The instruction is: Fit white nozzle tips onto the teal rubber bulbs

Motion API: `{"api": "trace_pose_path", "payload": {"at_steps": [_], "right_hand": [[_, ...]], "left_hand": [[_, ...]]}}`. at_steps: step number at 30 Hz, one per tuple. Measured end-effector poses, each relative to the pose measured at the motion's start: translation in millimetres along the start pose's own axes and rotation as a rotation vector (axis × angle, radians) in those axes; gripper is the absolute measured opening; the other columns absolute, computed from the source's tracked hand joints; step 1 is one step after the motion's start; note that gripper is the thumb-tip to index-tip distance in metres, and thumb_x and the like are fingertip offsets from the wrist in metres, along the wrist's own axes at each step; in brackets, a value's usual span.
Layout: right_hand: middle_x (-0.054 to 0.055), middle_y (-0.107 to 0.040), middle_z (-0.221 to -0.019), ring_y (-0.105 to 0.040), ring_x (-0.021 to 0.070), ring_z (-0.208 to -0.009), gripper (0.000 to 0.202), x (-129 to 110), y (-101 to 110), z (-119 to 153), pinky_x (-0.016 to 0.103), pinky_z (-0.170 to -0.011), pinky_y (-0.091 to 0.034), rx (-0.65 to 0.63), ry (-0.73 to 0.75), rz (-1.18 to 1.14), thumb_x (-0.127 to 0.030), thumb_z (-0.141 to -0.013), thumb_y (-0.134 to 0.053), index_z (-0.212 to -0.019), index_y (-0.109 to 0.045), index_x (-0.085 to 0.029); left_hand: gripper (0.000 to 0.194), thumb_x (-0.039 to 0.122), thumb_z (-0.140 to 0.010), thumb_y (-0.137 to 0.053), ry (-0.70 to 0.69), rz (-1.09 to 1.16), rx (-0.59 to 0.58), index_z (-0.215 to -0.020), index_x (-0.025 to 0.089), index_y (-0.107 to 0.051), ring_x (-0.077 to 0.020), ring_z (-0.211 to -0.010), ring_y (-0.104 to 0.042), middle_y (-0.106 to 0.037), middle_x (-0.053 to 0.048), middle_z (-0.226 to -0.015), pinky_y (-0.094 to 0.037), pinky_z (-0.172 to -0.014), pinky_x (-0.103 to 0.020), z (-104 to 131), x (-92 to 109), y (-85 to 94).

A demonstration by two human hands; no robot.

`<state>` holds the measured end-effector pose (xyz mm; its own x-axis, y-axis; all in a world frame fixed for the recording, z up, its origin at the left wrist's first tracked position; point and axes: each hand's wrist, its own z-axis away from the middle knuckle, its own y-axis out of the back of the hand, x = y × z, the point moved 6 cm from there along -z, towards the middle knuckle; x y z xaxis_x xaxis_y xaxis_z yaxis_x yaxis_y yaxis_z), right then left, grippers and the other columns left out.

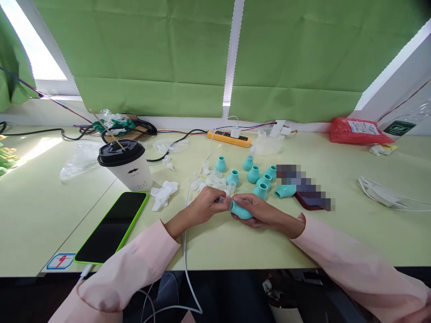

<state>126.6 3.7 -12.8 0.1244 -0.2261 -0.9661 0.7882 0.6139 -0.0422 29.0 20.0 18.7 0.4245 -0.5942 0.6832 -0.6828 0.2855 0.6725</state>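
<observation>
Two-handed work at the mouth of a turquoise bulb (241, 211), held above the bench (215, 253). The right hand (261, 210) has its fingers closed around the bulb's body, the mouth turned toward the left hand (204, 209). The left fingers are pinched together on a small translucent piece (221, 199) near that mouth; whether it is seated cannot be told. Any further move appears to call for a steady bulb and close alignment. Beyond the hands stand upright turquoise bulbs (221, 164), near loose translucent pieces (215, 181); another bulb (284, 192) lies sideways.
</observation>
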Motion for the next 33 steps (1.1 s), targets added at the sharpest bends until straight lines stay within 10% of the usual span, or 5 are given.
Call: {"api": "trace_pose_path", "payload": {"at_steps": [8,18,33], "right_hand": [[-0.005,-0.043,-0.064,-0.044,0.0058,-0.043,0.03,-13.1,5.1,5.3,0.016,-0.031,-0.036,0.069,0.188,-0.05,-0.039,-0.069,-0.054,-0.087,-0.037,-0.023],[0.006,-0.056,-0.088,-0.056,0.0183,-0.079,0.032,-24.2,-6.7,22.9,0.03,-0.063,-0.046,0.517,0.876,1.149,-0.025,-0.072,-0.053,-0.1,-0.038,-0.019],[-0.001,-0.045,-0.077,-0.045,0.0106,-0.067,0.024,-14.8,-9.6,10.7,0.024,-0.059,-0.039,0.369,0.438,0.472,-0.03,-0.07,-0.055,-0.084,-0.037,-0.021]], "left_hand": [[0.028,0.022,-0.07,-0.033,0.182,0.132,0.236,-0.044,0.015,-0.025,-0.0052,-0.044,-0.019,-0.019,0.005,-0.045,-0.017,-0.044,-0.021,1.3,-9.0,7.7],[0.03,0.029,-0.071,-0.03,0.426,0.32,0.242,-0.044,0.017,-0.025,-0.0052,-0.039,-0.022,-0.021,0.006,-0.039,-0.016,-0.041,-0.021,1.2,-28.2,-8.4],[0.024,0.016,-0.071,-0.026,0.146,-0.291,0.384,-0.048,0.017,-0.019,-0.0085,-0.044,-0.014,-0.015,0.005,-0.043,-0.013,-0.045,-0.026,12.3,-7.4,3.6]]}}
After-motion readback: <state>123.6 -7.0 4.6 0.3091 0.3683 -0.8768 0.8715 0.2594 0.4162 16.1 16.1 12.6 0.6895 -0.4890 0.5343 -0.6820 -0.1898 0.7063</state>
